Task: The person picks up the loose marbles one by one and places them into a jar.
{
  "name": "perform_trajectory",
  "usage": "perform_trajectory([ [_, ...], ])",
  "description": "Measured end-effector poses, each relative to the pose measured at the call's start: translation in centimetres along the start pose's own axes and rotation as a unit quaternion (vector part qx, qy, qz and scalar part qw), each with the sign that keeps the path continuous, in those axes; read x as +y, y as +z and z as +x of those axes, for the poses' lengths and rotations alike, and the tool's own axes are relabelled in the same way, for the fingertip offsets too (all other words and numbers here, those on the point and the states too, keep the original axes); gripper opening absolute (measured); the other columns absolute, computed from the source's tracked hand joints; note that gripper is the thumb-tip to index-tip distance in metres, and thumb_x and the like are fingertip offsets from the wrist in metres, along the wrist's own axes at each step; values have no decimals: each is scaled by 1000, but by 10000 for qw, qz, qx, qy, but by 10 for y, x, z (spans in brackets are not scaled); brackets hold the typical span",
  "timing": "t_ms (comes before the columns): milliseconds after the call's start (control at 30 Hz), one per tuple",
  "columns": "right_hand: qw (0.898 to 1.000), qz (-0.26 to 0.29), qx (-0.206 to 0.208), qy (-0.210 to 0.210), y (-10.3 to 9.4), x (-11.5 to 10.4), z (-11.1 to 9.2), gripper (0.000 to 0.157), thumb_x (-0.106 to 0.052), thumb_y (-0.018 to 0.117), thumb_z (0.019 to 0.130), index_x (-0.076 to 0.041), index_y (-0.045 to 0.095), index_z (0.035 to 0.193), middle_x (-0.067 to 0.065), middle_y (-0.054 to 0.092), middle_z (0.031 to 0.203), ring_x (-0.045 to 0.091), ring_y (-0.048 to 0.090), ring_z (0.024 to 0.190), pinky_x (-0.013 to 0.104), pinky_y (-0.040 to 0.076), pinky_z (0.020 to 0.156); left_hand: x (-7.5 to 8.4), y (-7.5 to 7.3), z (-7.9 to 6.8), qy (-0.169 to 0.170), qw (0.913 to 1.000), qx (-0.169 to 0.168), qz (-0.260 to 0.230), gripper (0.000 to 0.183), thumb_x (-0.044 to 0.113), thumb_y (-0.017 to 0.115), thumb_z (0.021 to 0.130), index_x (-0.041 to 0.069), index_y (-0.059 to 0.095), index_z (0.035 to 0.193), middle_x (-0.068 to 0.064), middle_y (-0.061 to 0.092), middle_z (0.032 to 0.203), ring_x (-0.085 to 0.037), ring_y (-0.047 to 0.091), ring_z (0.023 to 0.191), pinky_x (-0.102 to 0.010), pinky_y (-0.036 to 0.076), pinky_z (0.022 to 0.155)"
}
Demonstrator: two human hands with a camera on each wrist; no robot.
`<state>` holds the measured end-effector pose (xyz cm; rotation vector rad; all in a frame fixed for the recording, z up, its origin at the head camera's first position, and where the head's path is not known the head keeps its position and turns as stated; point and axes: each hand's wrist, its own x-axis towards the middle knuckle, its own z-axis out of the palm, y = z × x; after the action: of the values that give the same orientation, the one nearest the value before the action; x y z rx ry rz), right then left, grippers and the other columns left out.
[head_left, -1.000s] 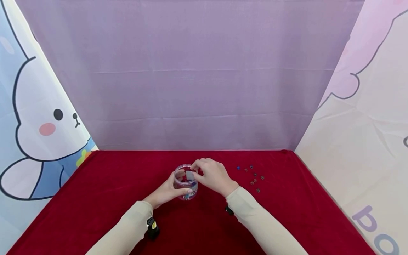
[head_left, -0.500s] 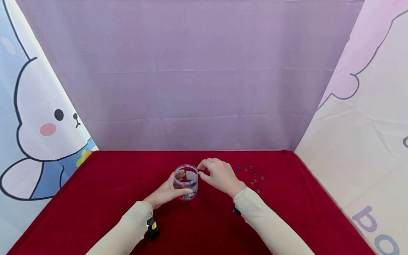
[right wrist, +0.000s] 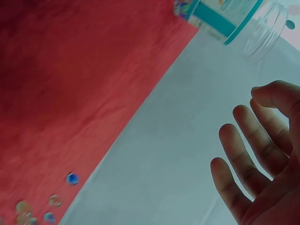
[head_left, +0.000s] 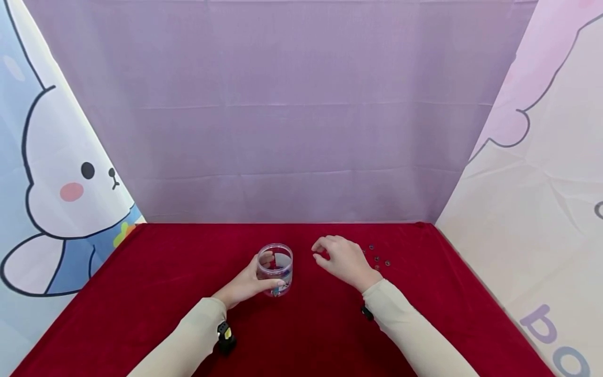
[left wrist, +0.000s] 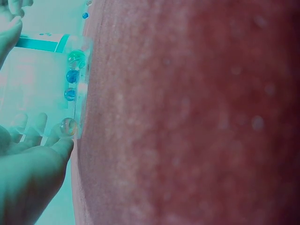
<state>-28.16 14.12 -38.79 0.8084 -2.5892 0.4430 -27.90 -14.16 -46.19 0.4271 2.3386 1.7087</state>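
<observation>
My left hand (head_left: 247,283) grips a clear round jar (head_left: 278,273) from its left side, thumb across the front and fingers round the back. The jar stands upright, its mouth uncovered. Several glass marbles (left wrist: 71,76) lie along its bottom in the left wrist view, among them blue ones and a green one. Between the jar and the loose marbles (head_left: 377,258), my right hand (head_left: 346,263) hovers over the cloth, fingers loosely bent and nothing in them. It hides part of the loose group in the head view; a blue marble (right wrist: 72,178) from it shows in the right wrist view.
Red cloth (head_left: 301,340) covers the table. A plain purple curtain (head_left: 292,115) hangs along its back edge. Printed cartoon sheets stand at the sides, a white character (head_left: 70,157) on the left one and lettering (head_left: 542,324) on the right.
My right hand has moved from the jar's mouth rightward toward the loose marbles, its fingers now apart from the rim. The left hand and jar have stayed in place.
</observation>
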Motion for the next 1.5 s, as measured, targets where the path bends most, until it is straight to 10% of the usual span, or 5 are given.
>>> perform_trajectory([
  [833, 9962, -117, -73, 855, -10, 66, -50, 11, -17, 76, 87, -18, 73, 98, -9, 68, 92, 13, 63, 80, 32, 51, 62, -1, 1, 1, 4, 10000, 5, 42, 91, 39, 83, 83, 21, 28, 152, -3, 35, 154, -29, 35, 139, -56, 36, 109],
  [1500, 9848, -265, -904, 1459, -22, 100, -85, 10, -17, 77, 87, -20, 71, 94, -8, 63, 85, 8, 53, 71, 32, 49, 60, 0, 1, -1, 9, 10000, 17, 41, 94, 41, 84, 81, 20, 27, 153, -4, 35, 154, -30, 35, 139, -57, 38, 108],
])
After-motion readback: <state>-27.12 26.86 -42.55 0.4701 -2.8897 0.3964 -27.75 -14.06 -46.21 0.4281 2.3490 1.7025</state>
